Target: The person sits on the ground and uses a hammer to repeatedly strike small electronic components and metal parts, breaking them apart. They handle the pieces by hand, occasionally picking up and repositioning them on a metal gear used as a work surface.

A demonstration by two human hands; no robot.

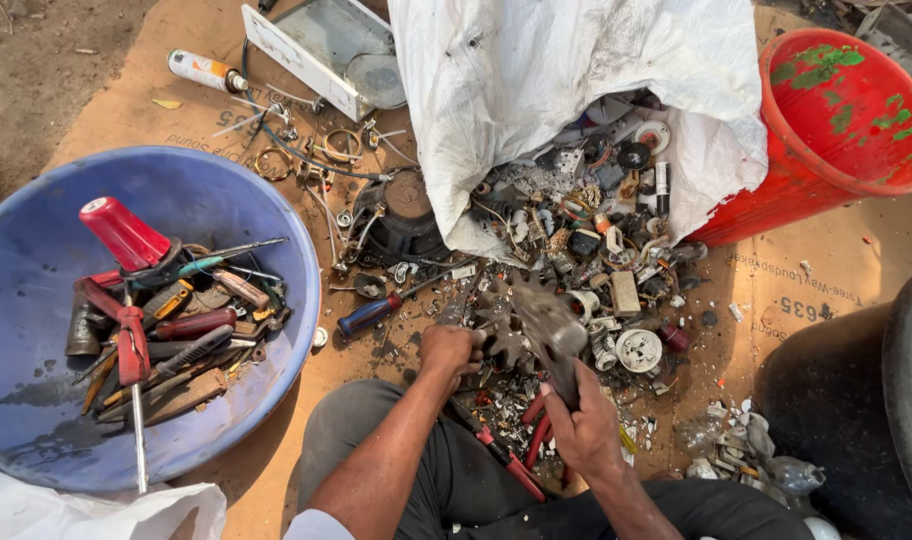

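A white sack [536, 70] spills scrap parts across flattened brown cardboard [836, 280] printed with dark lettering, laid on bare dirt. The left hand [451, 350] clamps a rusty toothed part [506, 335]; the right hand [586, 420] grips what seem to be pliers [551, 335].

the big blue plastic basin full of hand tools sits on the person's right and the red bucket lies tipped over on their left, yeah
Not quite: the sides are swapped. The head view shows the big blue plastic basin full of hand tools on the person's left, beside the left hand, and the red bucket tipped over on their right. The right hand grips a dark metal tool.
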